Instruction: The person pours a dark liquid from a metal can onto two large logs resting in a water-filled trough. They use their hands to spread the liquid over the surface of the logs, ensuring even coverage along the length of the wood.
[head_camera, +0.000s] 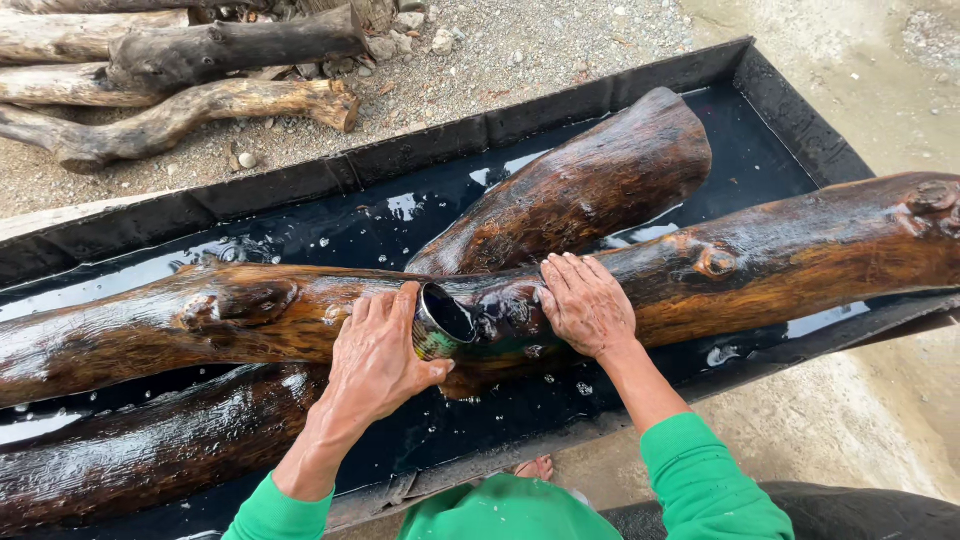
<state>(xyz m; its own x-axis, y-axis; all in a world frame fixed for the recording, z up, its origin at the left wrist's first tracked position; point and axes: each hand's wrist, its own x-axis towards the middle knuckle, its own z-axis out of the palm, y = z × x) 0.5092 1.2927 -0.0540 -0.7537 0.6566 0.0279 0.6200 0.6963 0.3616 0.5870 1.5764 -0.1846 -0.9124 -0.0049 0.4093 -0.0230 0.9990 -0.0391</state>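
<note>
The left hand (375, 355) grips a tin can (440, 322), tipped toward 3 o'clock over the long log (760, 265), fingers wrapped round it. At 3 o'clock of the can, the right hand (585, 303) lies flat and open on the wet log, holding nothing. Best to pour slowly and rub the dark liquid in evenly. At 12 o'clock lie a short log (590, 185) and the trough (440, 140); beyond it, dry branches (200, 100).
</note>
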